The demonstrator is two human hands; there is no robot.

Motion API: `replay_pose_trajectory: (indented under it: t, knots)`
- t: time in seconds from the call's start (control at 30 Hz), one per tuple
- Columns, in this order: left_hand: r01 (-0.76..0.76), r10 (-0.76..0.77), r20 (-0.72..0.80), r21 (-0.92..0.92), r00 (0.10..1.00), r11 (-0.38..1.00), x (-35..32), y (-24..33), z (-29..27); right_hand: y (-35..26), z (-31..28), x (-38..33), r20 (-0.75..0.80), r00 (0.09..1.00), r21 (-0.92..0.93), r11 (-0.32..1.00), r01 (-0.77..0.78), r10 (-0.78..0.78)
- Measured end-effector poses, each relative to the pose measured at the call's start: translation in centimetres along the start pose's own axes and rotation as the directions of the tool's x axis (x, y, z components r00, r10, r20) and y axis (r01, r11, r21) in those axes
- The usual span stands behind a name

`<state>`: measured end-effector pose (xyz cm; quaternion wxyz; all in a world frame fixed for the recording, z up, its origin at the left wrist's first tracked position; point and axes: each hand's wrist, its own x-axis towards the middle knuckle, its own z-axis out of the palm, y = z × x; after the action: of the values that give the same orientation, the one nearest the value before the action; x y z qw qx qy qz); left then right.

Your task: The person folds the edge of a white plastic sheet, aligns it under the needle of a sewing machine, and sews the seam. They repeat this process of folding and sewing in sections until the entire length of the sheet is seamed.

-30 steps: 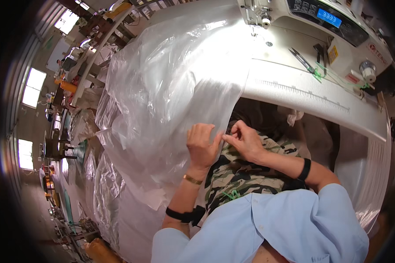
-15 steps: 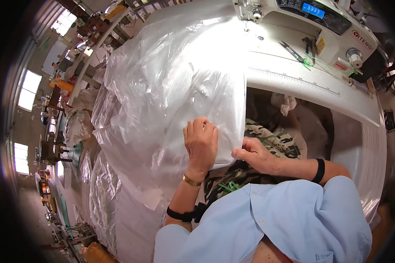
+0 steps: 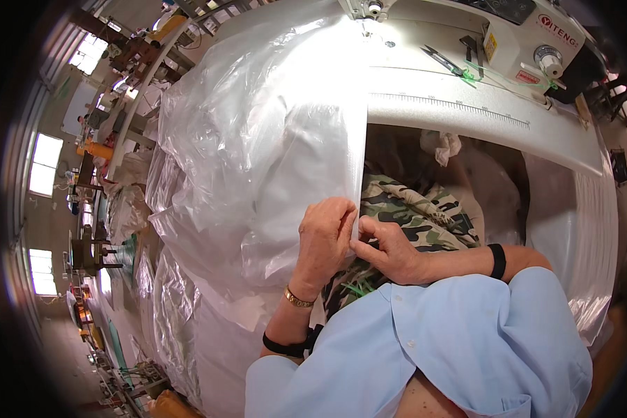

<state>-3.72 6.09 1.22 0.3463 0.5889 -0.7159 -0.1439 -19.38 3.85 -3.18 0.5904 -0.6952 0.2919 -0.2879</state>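
Observation:
A large sheet of clear plastic film (image 3: 258,146) hangs from the white sewing table (image 3: 467,115) down over my lap. My left hand (image 3: 325,240) lies on the film and grips its right edge near the lower corner. My right hand (image 3: 386,249) pinches the same edge just beside the left fingers, thumb and forefinger closed on the plastic. Both hands touch each other at the film's edge. Below them shows camouflage cloth (image 3: 425,216) on my lap.
A white sewing machine (image 3: 529,35) stands at the table's far right, with small scissors (image 3: 442,61) and green thread bits near it. More piled plastic (image 3: 181,306) lies at the left. A workshop with windows and benches stretches along the left rim.
My left hand slid from the flat of the film to its right edge. My right hand came back to meet it, and both now pinch the edge together lower down.

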Motion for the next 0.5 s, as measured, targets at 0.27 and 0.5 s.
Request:
replay_pose_trajectory:
  t: [0.27,0.5]
  knots:
    - [0.302,-0.286,0.105,-0.444,0.953,0.844,-0.8,-1.7,0.7,0.9,0.1,1.5,0.037,0.883,-0.43,0.79,0.437,-0.468]
    - [0.563,-0.56,0.199,-0.557,0.804,0.611,-1.4,-1.5,-0.5,0.2,-7.0,7.0,0.124,0.847,-0.643,0.608,0.465,-0.517]
